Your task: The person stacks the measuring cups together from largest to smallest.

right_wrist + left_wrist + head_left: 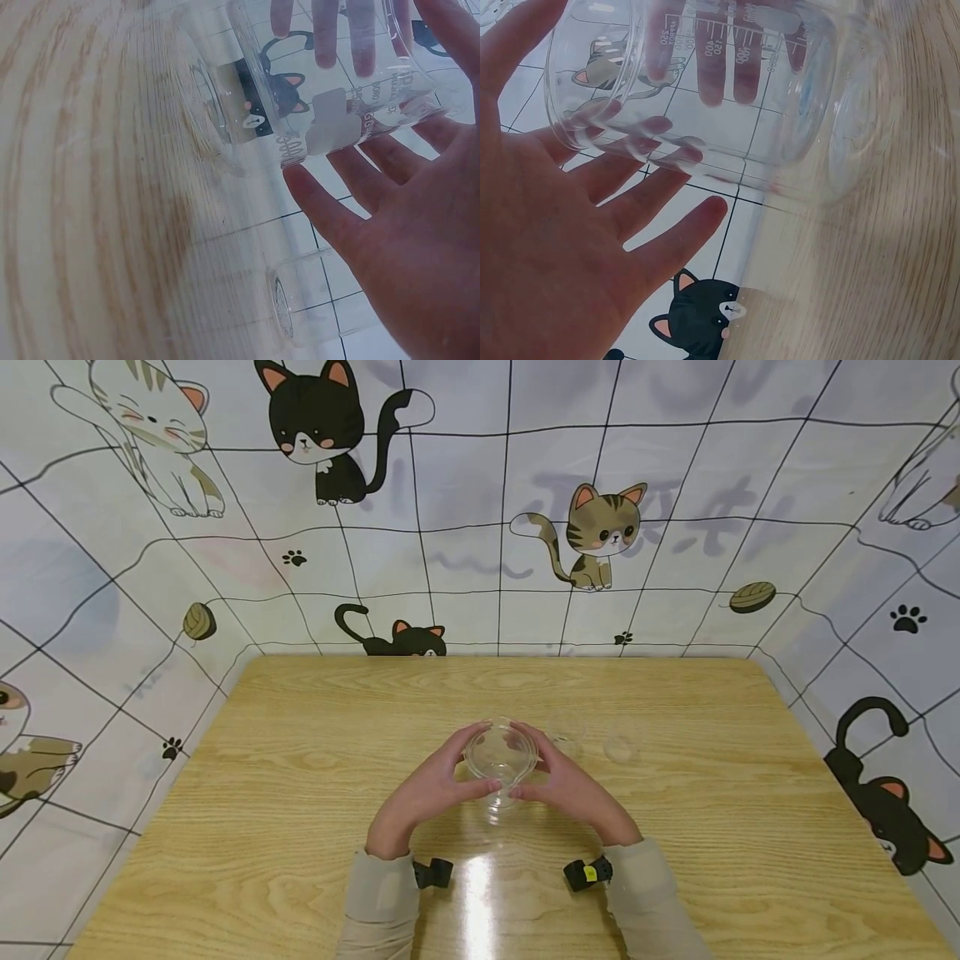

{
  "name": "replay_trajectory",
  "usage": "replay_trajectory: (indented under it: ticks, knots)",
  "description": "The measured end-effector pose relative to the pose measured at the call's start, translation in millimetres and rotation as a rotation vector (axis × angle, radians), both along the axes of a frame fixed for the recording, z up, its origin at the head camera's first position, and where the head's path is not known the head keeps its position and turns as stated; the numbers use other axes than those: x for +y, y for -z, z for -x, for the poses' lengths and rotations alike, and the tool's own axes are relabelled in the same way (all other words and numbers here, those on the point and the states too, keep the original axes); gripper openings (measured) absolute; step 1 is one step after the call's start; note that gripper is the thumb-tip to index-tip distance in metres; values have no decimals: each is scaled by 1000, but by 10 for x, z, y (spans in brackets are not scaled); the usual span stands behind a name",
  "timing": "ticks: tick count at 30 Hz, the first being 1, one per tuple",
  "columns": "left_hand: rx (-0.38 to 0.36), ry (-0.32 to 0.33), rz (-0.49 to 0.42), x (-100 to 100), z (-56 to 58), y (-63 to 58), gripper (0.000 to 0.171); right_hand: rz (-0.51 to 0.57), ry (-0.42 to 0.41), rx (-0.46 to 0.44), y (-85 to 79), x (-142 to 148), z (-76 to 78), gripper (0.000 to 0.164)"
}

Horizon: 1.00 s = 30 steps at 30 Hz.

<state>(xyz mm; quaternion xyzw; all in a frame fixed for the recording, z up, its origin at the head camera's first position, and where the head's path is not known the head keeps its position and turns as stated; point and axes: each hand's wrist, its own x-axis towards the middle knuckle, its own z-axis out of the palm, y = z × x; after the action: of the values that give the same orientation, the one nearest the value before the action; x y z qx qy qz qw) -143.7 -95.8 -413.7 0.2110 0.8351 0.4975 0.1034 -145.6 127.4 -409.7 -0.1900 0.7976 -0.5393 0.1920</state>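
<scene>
A clear glass beaker [501, 753] with white printed volume marks is held between both hands above the table. My left hand [435, 789] grips its left side, thumb at the near side and fingers around the far side. My right hand [570, 785] grips the right side in the same way. In the left wrist view the beaker [712, 127] appears nothing but see-through, with fingers showing behind its marks. Below its base a round glass outline [862, 112] shows; whether that is another vessel or a reflection I cannot tell.
Right of the hands, two faint clear glass vessels [621, 748] stand on the wooden table [337, 710]. One glass vessel [322, 296] also shows beside the right hand. A cat-patterned sheet [465, 552] surrounds the table's back and sides.
</scene>
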Motion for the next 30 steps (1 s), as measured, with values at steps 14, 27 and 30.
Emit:
replay_trajectory:
  ticks: [14, 27, 30]
  knots:
    - [2, -20, 40, 46, -38, -57, 77, -16, -2, 23, -13, 6, -10, 86]
    - [-37, -28, 42, 73, -44, -73, 76, -18, 2, 32, -1, 7, -5, 85]
    - [-43, -28, 48, 73, -43, -68, 76, -22, 5, 27, -6, 3, -5, 86]
